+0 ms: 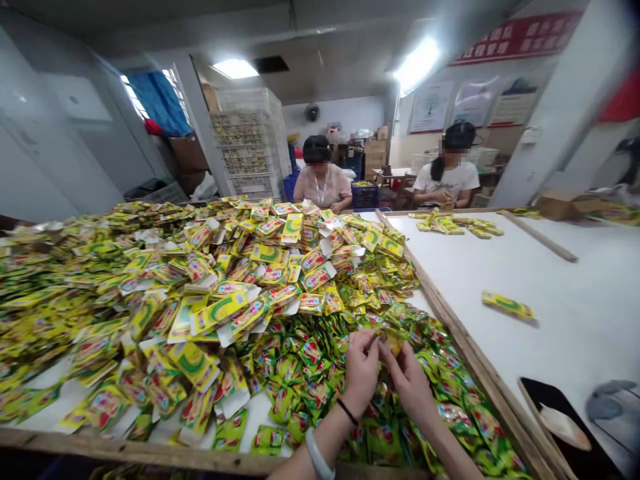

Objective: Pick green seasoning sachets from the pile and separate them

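Observation:
My left hand (361, 372) and my right hand (411, 381) meet over a heap of small green sachets (310, 373). Together they pinch one small yellow-green sachet (389, 341) between the fingertips. My left wrist wears a thin black band and a pale bracelet. Behind and to the left lies a far bigger pile of yellow-green flat packets (200, 280), covering most of the left table. How firmly each hand grips the sachet is hard to see.
A wooden rail (450, 320) divides my table from a white table (575, 280) on the right, which carries one loose yellow packet (508, 305), a small stack (457, 225) and a dark tray (560, 420). Two people (323, 177) (450, 175) sit working at the far end.

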The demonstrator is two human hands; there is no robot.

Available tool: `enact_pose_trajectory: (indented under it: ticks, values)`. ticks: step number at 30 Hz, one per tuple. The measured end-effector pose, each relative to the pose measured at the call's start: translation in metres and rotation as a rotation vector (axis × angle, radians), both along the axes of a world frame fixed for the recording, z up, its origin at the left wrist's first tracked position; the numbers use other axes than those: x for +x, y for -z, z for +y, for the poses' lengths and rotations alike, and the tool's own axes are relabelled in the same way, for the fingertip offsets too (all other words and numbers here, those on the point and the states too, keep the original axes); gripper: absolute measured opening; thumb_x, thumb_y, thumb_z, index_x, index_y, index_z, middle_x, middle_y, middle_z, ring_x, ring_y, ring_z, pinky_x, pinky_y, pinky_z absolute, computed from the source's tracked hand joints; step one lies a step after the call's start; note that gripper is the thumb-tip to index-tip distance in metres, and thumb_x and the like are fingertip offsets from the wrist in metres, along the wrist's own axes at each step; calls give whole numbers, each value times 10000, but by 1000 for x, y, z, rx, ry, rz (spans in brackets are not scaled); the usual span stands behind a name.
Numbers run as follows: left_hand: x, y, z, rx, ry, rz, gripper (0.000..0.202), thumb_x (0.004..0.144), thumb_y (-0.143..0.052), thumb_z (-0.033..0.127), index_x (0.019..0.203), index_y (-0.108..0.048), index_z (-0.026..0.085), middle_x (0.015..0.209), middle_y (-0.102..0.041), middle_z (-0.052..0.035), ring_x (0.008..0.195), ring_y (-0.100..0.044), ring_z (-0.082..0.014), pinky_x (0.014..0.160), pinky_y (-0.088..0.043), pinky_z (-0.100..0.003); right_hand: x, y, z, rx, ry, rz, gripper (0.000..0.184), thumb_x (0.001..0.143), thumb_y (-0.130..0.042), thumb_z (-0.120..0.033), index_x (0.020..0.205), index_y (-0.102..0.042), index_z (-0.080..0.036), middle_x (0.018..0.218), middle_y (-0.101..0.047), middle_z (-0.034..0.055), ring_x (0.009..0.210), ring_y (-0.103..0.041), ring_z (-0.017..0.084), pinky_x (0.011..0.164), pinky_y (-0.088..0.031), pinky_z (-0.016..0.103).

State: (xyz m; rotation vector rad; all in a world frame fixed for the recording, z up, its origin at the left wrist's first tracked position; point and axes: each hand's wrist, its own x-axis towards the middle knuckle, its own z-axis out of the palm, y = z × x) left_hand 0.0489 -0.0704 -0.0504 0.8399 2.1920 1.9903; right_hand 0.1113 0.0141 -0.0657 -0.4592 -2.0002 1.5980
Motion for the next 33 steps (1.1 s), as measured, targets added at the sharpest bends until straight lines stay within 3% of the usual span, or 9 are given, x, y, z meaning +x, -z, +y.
enact_pose_trajectory:
  ticks: [4, 8, 11, 13, 16, 20, 26, 30, 33]
  values:
    - [-28, -17, -7, -265, 62, 285, 329, 931, -349, 293, 964, -658, 185, 968, -647, -64, 926, -584, -159, 839, -473, -292, 14, -1, 20, 153, -14, -69, 274, 839, -499, -503, 777, -530, -238, 525, -521, -8, 439, -453, 172, 412, -338, 280]
    - [-117, -74, -10, -560, -188, 566, 334, 903, -404, 239, 1207, -502, 143, 1191, -557, -118, 1154, -465, -207, 1014, -341, -367, 43, -2, 50, 341, 14, -118, 261, 817, -527, -490, 844, -603, -241, 525, -541, 0, 466, -487, 194, 448, -358, 298]
    - [-186, -112, -8, -693, -389, 554, 440, 813, -537, 199, 1220, -444, 60, 1263, -455, -225, 1238, -357, -330, 1020, -271, -494, 62, 3, 58, 241, -3, -192, 297, 852, -475, -494, 833, -587, -220, 477, -510, -20, 433, -497, 179, 433, -376, 282]
    - [-216, -123, -4, -794, -427, 522, 439, 720, -658, 199, 1106, -509, 53, 1204, -485, -240, 1204, -380, -372, 988, -290, -517, 70, 6, 58, 247, 11, -193, 271, 876, -456, -445, 856, -578, -203, 587, -594, 10, 533, -579, 188, 493, -439, 279]
    - [-232, -120, 3, -899, -395, 504, 416, 676, -723, 283, 998, -551, 85, 1183, -508, -191, 1181, -404, -344, 995, -287, -515, 76, 4, 57, 571, 55, -198, 206, 896, -412, -280, 984, -572, -184, 981, -637, 98, 871, -630, 227, 717, -491, 316]
    - [-225, -119, 5, -889, -343, 487, 314, 775, -631, 312, 1013, -547, 127, 1194, -503, -102, 1177, -413, -274, 1002, -294, -518, 73, 1, 55, 862, -44, -472, 266, 850, -352, -61, 932, -587, -154, 1014, -599, 132, 770, -635, 217, 653, -477, 311]
    - [-185, -134, -13, -577, -181, 364, 351, 856, -501, 221, 1161, -371, 106, 1087, -546, -111, 937, -561, -191, 828, -446, -379, 69, -8, 70, 780, -71, -426, 155, 845, -457, -88, 874, -586, -168, 840, -633, 68, 759, -635, 197, 653, -483, 281]
    - [-107, -110, -21, -449, 219, 166, 259, 837, -514, 330, 1000, -517, 128, 867, -642, -60, 739, -621, -157, 679, -496, -282, 64, -48, 74, 352, -43, -154, 231, 932, -407, -331, 1044, -519, -163, 841, -643, 54, 565, -593, 135, 458, -469, 244]
    - [-41, -87, -21, -215, 621, -368, 308, 736, -634, 366, 923, -544, 138, 748, -618, -25, 645, -596, -140, 629, -482, -266, 51, -87, 55, -87, -28, 202, 265, 868, -545, -361, 1058, -518, -178, 867, -635, 47, 486, -542, 100, 355, -407, 210]
